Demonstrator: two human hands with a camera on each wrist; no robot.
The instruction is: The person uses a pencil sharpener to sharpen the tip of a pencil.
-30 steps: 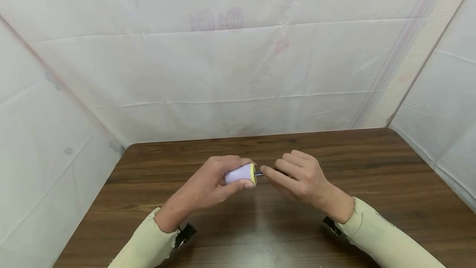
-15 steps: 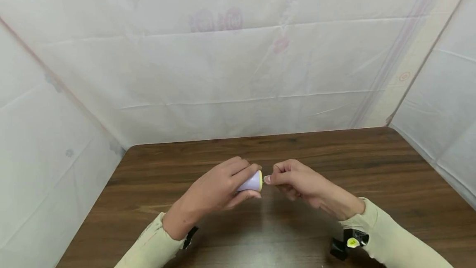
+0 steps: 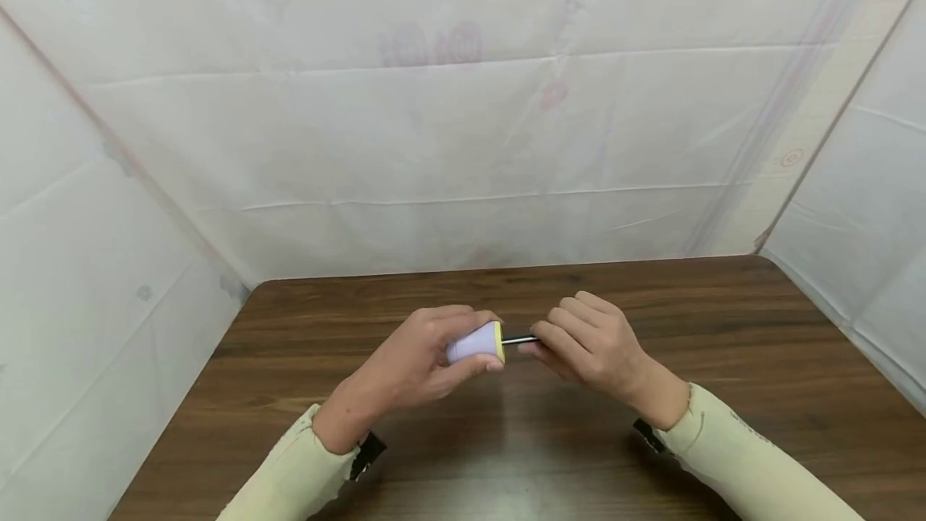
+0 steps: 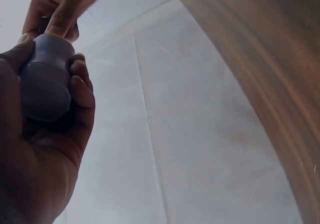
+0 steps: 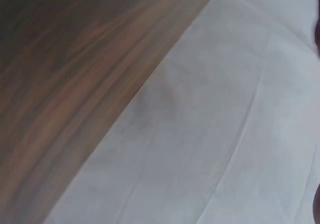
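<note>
Above the middle of the wooden table (image 3: 723,360) my left hand (image 3: 419,360) grips a small lilac handle (image 3: 473,342) with a yellow end face. A thin metal shaft (image 3: 519,339) sticks out of that face to the right. My right hand (image 3: 586,340) pinches the shaft with curled fingers; its far end is hidden under them. In the left wrist view the lilac handle (image 4: 44,78) sits in my curled left fingers (image 4: 82,91), with the right hand's fingers (image 4: 57,11) just beyond it. The right wrist view shows only table and white sheet.
White sheeting (image 3: 463,143) walls the table at the back and on both sides. The brown tabletop shows no other objects. Pale yellow sleeves (image 3: 752,465) cover both forearms, each with a black strap at the wrist.
The right hand has turned palm-down and moved a little away from the handle, so more of the metal shaft shows between the two hands. The left hand has shifted slightly left.
</note>
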